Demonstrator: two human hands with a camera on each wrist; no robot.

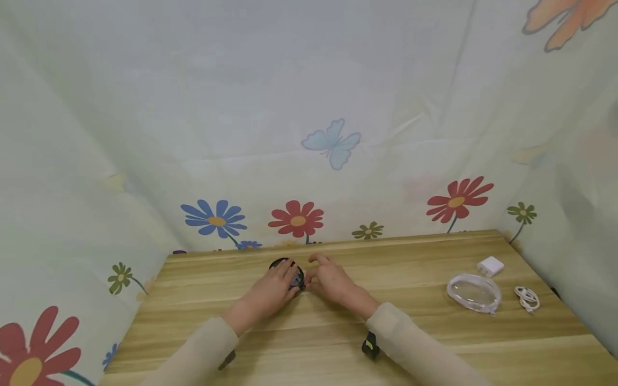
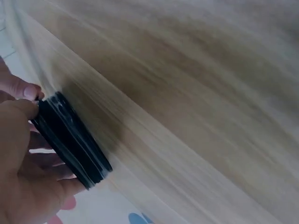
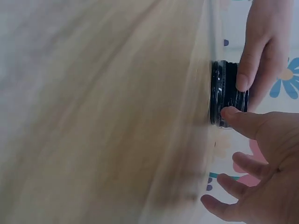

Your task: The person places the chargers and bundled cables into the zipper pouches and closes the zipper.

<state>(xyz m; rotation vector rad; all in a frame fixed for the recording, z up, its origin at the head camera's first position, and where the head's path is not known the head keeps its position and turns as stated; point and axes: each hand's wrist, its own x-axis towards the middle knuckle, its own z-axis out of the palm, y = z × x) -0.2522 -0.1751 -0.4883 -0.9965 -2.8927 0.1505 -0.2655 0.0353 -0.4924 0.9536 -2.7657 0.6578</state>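
A round black case with a ridged band around its side lies near the table's back edge. My left hand lies over its top and grips it, fingers across and around its rim. In the left wrist view, the side of the case stands between the thumb and fingers of that hand. My right hand pinches at the near right edge of the case, its other fingers spread away. The right wrist view shows its thumb at the side of the case, close to the left hand.
On the right of the wooden table lie a round clear pouch, a white charger plug and a coiled white cable. A printed cloth wall rises behind the table's back edge.
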